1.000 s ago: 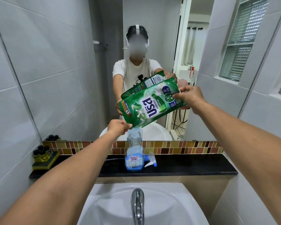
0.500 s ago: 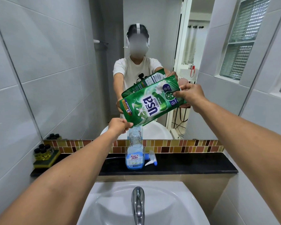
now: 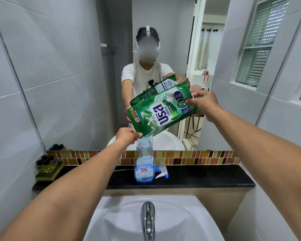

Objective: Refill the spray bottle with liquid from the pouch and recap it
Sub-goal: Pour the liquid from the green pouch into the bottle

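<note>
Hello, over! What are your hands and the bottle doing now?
Both hands grip pouch: left at spout, right at base. Bottle open below. Sprayer beside it.

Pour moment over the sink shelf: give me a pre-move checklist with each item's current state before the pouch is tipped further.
1. Bottle uncapped and upright on the shelf: ok.
2. Pouch held at both ends, left hand at the low corner, right hand at the raised end: ok.
3. Low pouch corner right above the bottle neck: ok.
4. Liquid actually entering the neck: cannot tell, no stream is visible.
5. Room left in the bottle: ok, blue liquid fills only the lower part.
6. Spray head within reach for recapping, lying beside the bottle: ok.
</note>
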Demonstrator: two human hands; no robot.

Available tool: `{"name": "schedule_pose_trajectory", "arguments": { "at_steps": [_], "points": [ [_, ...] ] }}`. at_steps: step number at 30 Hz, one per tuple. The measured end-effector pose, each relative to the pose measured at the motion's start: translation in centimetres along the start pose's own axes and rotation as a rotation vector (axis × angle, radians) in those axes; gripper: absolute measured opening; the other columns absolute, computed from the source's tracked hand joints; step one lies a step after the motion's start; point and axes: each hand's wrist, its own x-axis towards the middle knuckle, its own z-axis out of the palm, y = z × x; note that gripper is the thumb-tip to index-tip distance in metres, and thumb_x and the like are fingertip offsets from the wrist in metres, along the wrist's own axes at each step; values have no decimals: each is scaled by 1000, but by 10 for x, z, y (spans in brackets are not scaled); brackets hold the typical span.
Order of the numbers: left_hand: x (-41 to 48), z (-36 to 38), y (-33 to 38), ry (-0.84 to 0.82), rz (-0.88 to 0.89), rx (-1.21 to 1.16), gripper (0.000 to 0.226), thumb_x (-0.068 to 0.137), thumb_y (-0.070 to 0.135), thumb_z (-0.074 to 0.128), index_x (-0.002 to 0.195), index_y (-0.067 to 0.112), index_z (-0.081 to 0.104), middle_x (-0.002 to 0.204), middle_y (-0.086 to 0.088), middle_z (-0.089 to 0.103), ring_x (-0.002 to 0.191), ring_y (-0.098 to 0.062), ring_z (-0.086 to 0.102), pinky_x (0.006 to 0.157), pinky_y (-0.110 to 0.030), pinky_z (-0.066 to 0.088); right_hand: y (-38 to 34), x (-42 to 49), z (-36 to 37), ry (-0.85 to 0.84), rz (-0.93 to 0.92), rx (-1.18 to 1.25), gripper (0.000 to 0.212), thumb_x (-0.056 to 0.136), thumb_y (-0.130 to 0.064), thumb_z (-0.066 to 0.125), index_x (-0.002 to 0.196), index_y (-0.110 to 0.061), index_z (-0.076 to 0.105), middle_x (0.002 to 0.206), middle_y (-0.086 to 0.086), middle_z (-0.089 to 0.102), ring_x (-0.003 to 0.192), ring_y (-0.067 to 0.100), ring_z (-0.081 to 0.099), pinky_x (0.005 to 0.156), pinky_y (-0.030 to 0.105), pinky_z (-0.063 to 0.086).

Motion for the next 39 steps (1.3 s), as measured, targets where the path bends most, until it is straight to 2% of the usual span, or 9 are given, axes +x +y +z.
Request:
{"name": "schedule_pose_trajectory", "arguments": {
  "at_steps": [4,18,23,31,39],
  "points": [
    [0,0,0,-1,-1,1,28,83,11,79,62,9,61,75,-5,67,73,-19,57,66,-28,50,0,0,0,-2,5,8,21,81,-12,79,80,-19,58,98,7,74,87,24,74,70,41,63],
    [0,-1,2,2,-5,-13,30,82,8,80,59,11,61,72,-6,66,71,-20,56,62,-27,48,-1,3,0,-8,-6,-5,22,80,-13,79,80,-18,58,98,8,74,89,25,73,76,47,62],
    [0,-1,2,2,-4,-9,25,82,9,80,64,9,63,74,-6,66,71,-19,57,64,-27,49,0,3,0,-3,-4,-5,21,80,-12,79,79,-18,59,98,9,74,88,26,74,77,48,62],
    [1,0,0,5,-6,-1,29,81,10,81,60,10,62,74,-7,67,73,-21,57,68,-30,51,0,2,0,7,-11,-16,20,79,-13,80,78,-17,61,95,8,74,87,27,74,78,50,62],
    [0,1,1,5,-7,-2,25,82,10,80,63,9,64,74,-5,67,74,-20,57,66,-28,51,0,2,0,14,-16,-29,19,78,-14,81,78,-17,62,96,8,75,87,27,74,77,51,62]
  ]
}}
